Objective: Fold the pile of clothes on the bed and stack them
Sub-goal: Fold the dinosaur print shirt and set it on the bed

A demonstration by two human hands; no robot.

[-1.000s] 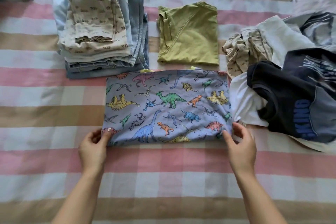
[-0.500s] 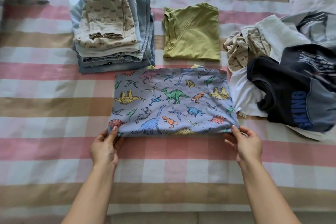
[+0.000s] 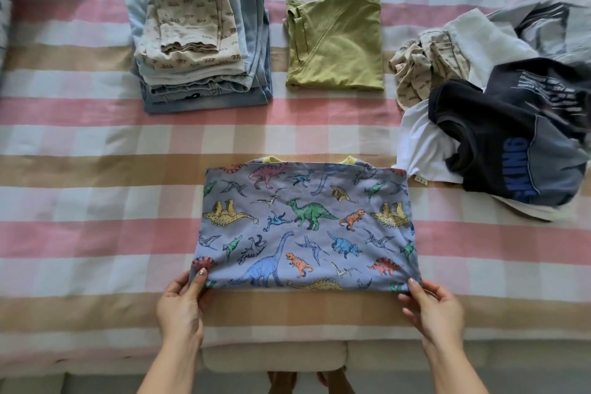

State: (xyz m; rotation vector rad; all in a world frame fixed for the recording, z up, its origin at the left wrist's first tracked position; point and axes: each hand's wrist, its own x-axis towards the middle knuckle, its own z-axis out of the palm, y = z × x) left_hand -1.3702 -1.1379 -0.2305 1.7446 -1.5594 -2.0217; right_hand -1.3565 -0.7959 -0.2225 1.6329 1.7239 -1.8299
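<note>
Our left hand (image 3: pixel 180 304) and right hand (image 3: pixel 433 307) each pinch a near corner of the dinosaur shirt (image 3: pixel 307 227). We should lift both evenly and fold away from our grip.

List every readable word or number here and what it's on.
"KING": blue letters on the dark sweatshirt, start hidden in a fold.
White print on the dark fabric behind it: too blurred to read.
Small tag on the white garment: too small to read.
</note>
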